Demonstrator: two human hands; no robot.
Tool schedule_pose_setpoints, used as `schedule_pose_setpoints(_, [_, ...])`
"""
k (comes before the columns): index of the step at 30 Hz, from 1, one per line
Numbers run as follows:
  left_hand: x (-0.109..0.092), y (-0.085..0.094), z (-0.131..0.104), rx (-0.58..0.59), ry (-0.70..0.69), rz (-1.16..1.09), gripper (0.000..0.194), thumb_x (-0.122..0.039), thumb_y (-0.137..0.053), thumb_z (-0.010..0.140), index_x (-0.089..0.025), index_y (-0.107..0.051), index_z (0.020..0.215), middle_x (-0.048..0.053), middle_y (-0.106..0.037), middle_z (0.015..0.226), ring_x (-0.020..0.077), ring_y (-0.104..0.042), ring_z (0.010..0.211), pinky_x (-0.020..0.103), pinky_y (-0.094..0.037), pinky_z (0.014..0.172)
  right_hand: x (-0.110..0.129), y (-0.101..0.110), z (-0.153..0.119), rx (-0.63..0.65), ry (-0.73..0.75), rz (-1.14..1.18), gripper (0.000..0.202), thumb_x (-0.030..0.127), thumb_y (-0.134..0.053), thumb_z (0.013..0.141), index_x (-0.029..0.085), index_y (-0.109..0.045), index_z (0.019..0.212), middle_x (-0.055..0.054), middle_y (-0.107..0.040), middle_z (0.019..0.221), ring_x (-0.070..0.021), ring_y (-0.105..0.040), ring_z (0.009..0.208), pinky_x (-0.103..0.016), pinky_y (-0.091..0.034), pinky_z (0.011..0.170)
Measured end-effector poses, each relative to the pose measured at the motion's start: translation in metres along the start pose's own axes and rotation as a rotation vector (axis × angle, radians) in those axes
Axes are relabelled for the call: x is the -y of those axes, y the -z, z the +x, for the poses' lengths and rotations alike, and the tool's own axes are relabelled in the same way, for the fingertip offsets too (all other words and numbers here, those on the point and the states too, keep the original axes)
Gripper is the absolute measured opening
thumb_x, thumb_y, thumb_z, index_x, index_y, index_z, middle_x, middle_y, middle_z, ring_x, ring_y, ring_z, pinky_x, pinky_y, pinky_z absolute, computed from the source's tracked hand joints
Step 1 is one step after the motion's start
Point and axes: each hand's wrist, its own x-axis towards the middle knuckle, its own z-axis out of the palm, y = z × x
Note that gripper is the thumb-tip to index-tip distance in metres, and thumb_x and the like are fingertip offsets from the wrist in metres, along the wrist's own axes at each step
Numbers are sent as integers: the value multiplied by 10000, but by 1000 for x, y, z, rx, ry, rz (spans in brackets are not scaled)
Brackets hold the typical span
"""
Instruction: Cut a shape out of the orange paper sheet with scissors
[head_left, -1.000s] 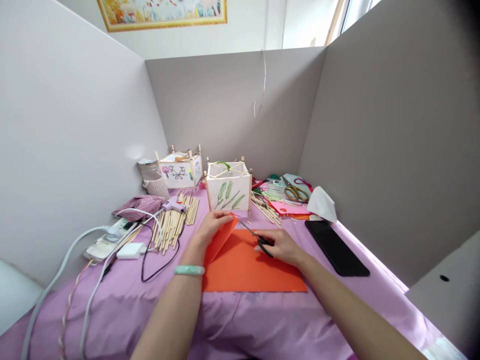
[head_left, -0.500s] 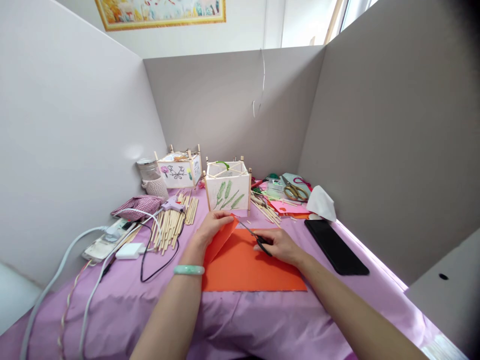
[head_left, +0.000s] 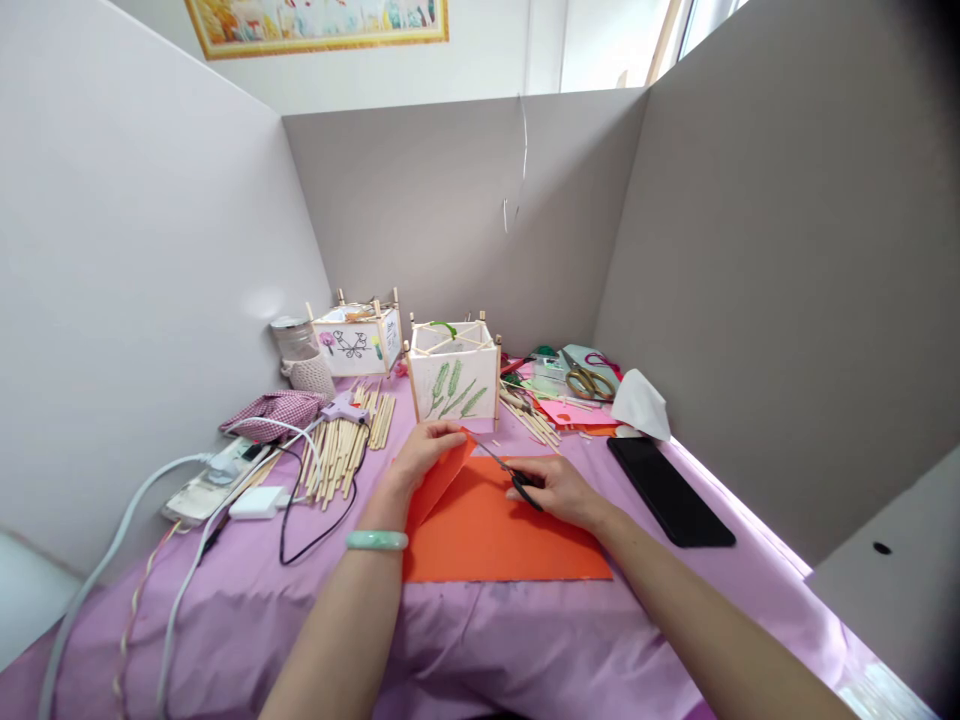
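Note:
An orange sheet of paper (head_left: 502, 540) lies on the purple cloth, its left part lifted and folded over. My left hand (head_left: 427, 455), with a green bangle on the wrist, pinches the raised corner of that paper. Black-handled scissors (head_left: 527, 490) are gripped in my right hand (head_left: 559, 487), just above the sheet. Their thin blades point up and left toward the raised edge, close to my left fingertips. Whether the blades touch the paper is too small to tell.
Behind stand two white stick-framed boxes (head_left: 454, 385) (head_left: 352, 345). At left are wooden sticks (head_left: 337, 460), a glue gun (head_left: 345, 407), a power strip (head_left: 217, 480) and cables. At right lie a black phone (head_left: 670, 490), gold-handled scissors (head_left: 589, 380) and coloured paper scraps (head_left: 574, 413).

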Motion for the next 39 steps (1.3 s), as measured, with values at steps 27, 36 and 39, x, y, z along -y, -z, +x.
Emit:
schedule_pose_setpoints(27, [16, 7, 11, -82, -73, 251, 163, -267, -612, 702, -129, -683, 749, -12, -598, 619, 91, -482, 534, 217, -353, 530, -2, 11, 1, 4, -109, -194, 447, 403, -625, 781, 217, -618, 1187, -34, -708, 997, -208, -654, 834, -291, -497, 726])
schedule_pose_setpoints(36, [24, 0, 10, -328, -279, 945, 236, -300, -553, 810, -191, -726, 928, 80, -719, 888, 205, -636, 824, 308, -459, 759, -18, 7, 1, -34, -90, -328, 472, 389, -547, 827, 214, -541, 1264, -71, -644, 1177, -227, -631, 996, -325, -498, 833])
schedule_pose_setpoints(39, [15, -1, 5, -502, -457, 814, 237, -291, -517, 855, -193, -686, 989, 73, -701, 939, 167, -629, 792, 281, -478, 745, -15, 7, 1, -27, -40, -325, 526, 349, -561, 812, 211, -492, 1314, -86, -600, 1232, -232, -587, 1076, -339, -478, 889])
